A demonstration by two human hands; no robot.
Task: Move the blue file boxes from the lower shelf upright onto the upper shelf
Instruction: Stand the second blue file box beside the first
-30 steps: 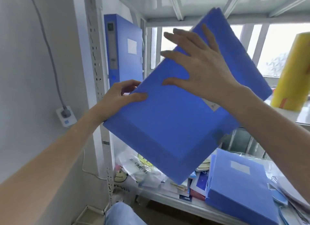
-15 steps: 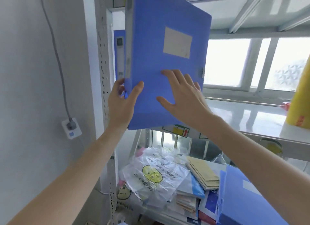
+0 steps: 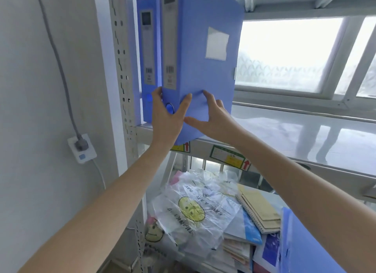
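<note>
A blue file box (image 3: 201,69) stands upright at the front edge of the upper shelf (image 3: 305,134), its near bottom corner overhanging the edge. My left hand (image 3: 166,118) grips its spine near the bottom, thumb on the right side. My right hand (image 3: 211,116) presses flat on its broad side, low down. A second blue file box (image 3: 147,55) stands upright just left of it, against the shelf post. Another blue file box (image 3: 301,246) lies on the lower shelf at the bottom right, partly out of frame.
The perforated shelf post (image 3: 122,69) rises on the left. A wall socket with a grey cable (image 3: 81,146) sits on the wall. The lower shelf holds plastic bags (image 3: 191,209), notebooks (image 3: 258,209) and papers. A window (image 3: 284,53) is behind the shelf.
The held box went from tilted flat to upright, then moved up and back onto the upper shelf beside the first box. Both hands slid down to its lower end.
</note>
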